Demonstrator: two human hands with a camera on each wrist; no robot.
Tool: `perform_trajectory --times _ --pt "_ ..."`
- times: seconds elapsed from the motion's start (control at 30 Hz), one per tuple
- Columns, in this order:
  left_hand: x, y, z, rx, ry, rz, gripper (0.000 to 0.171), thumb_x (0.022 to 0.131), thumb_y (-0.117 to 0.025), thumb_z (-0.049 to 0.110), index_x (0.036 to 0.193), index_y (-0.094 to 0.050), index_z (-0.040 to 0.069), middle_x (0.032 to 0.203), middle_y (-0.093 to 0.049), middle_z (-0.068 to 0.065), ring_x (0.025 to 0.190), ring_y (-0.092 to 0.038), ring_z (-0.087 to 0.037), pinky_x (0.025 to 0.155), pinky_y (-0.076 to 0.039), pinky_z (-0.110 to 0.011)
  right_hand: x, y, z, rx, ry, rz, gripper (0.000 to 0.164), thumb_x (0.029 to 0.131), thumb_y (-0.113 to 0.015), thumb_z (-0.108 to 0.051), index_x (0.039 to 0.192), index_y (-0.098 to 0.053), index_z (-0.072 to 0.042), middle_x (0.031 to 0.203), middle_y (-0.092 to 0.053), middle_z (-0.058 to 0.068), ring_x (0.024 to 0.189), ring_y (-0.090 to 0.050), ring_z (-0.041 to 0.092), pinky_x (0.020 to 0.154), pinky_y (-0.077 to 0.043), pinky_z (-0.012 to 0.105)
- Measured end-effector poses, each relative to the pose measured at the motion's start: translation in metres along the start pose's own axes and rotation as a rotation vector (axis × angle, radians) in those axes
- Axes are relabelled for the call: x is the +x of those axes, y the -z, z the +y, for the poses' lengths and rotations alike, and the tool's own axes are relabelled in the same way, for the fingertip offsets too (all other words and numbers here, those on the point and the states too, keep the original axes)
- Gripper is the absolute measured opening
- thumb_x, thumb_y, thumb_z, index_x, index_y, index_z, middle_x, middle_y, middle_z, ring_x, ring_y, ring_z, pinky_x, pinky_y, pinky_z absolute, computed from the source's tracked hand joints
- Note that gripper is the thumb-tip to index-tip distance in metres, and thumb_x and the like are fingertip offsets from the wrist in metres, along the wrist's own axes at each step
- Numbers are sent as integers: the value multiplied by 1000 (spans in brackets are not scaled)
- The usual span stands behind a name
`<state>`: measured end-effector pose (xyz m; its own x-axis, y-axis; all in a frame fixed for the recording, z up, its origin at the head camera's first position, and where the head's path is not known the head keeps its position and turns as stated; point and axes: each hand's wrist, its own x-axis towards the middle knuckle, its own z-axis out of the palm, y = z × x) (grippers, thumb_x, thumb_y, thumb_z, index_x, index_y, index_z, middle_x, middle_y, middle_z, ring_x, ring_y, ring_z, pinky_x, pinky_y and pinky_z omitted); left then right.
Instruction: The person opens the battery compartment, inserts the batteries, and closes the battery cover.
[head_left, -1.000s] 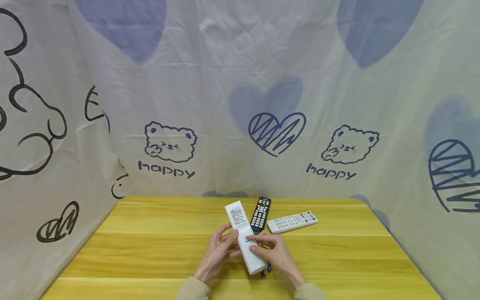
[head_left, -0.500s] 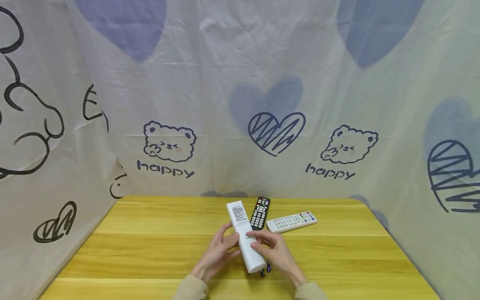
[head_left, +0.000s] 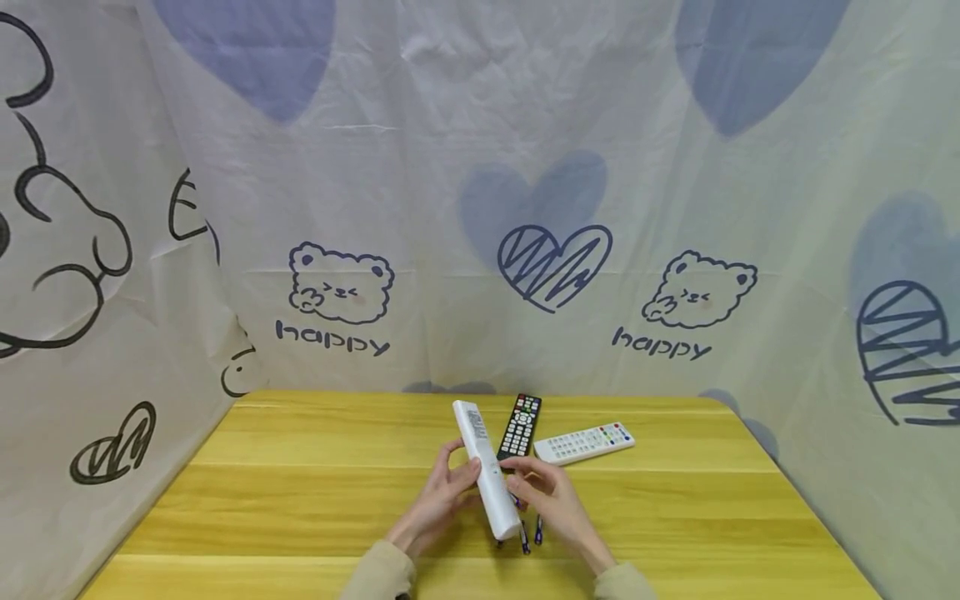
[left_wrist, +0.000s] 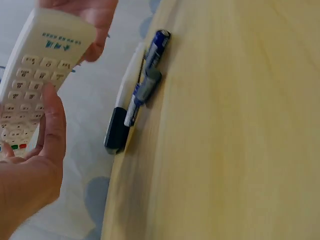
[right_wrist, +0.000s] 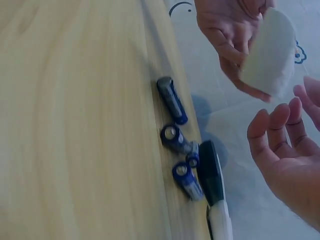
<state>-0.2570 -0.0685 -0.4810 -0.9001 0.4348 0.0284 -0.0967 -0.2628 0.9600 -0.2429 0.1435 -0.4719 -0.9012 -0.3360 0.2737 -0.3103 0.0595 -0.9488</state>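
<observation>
A white remote control (head_left: pixel 492 496) is held at a slant above the table by my left hand (head_left: pixel 437 500), its back and one long side facing up in the head view. In the left wrist view, left fingers lie against the button face of this remote (left_wrist: pixel 37 75). My right hand (head_left: pixel 553 500) is at the remote's right edge, thumb and index finger close to it. The right wrist view shows the right hand (right_wrist: pixel 287 150) with loosely bent fingers and nothing in them. Several blue batteries (head_left: pixel 526 540) lie on the table below the remote.
Behind the hands, a black remote (head_left: pixel 520 427) lies on the wooden table (head_left: pixel 300 475). A second white remote (head_left: pixel 585 443) with coloured buttons lies to its right. A printed cloth (head_left: pixel 450 333) hangs along the table's far edge and sides.
The white remote has rolled in my left hand, so more of its side shows. My right fingers have shifted from its back to its right edge.
</observation>
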Motion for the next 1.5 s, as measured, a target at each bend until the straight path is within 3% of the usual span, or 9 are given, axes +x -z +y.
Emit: perform_trajectory --times 0.1,0.2,0.4,0.53,0.7,0.87,1.17,1.33,1.5 --pt "2 1 2 74 -29 34 56 106 -51 25 147 -15 10 141 -54 -29 111 -63 -14 105 -51 -39 0 5 1 -3 8 3 32 100 -58 -7 125 -59 13 94 -57 -2 71 -56 2 64 -53 19" --pt "4 2 5 146 -67 89 54 106 -52 25 145 -18 8 137 -51 -35 110 -65 -20 105 -54 -40 -1 9 1 -22 11 10 31 100 -59 -7 124 -60 13 94 -60 -1 68 -55 2 61 -53 19" --pt "6 4 17 303 -93 244 55 102 -60 23 141 -26 6 115 -55 -22 89 -68 -22 92 -62 -44 -2 17 3 -57 -4 24 32 99 -60 -8 124 -60 13 90 -61 -5 68 -55 3 62 -54 20" --pt "8 7 23 452 -113 352 56 99 -66 26 136 -32 3 105 -58 -22 78 -65 -21 77 -64 -43 -3 22 4 -60 -17 36 33 99 -60 -8 124 -59 13 92 -62 -1 69 -55 3 64 -54 20" --pt "10 16 28 644 -85 500 61 93 -72 35 135 -39 3 99 -66 -21 75 -64 -20 63 -59 -33 -5 26 5 -78 -41 50 34 99 -60 -8 125 -59 14 94 -61 10 67 -53 2 62 -53 20" --pt "15 28 37 803 -60 619 65 86 -78 36 131 -44 4 85 -68 -15 60 -63 -17 49 -55 -26 -6 30 4 -97 -91 68 34 99 -60 -10 126 -60 12 95 -62 13 67 -54 3 63 -54 21" --pt "25 53 48 1099 -29 693 67 78 -83 34 123 -47 0 78 -64 -14 58 -58 -21 45 -48 -27 -6 38 3 -118 -122 85 35 100 -59 -9 128 -58 12 101 -62 22 67 -55 6 62 -54 22" --pt "28 66 47 1245 42 720 64 75 -85 33 114 -46 0 72 -60 -14 56 -56 -23 42 -46 -28 -6 39 3 -133 -150 99 34 100 -60 -10 127 -60 10 97 -63 14 67 -55 7 62 -55 22" --pt "29 77 44 1327 121 726 72 74 -88 34 119 -46 -4 70 -58 -13 55 -53 -23 42 -43 -27 -6 40 4 -137 -154 111 34 99 -61 -12 126 -61 10 94 -63 9 66 -55 6 62 -56 24"
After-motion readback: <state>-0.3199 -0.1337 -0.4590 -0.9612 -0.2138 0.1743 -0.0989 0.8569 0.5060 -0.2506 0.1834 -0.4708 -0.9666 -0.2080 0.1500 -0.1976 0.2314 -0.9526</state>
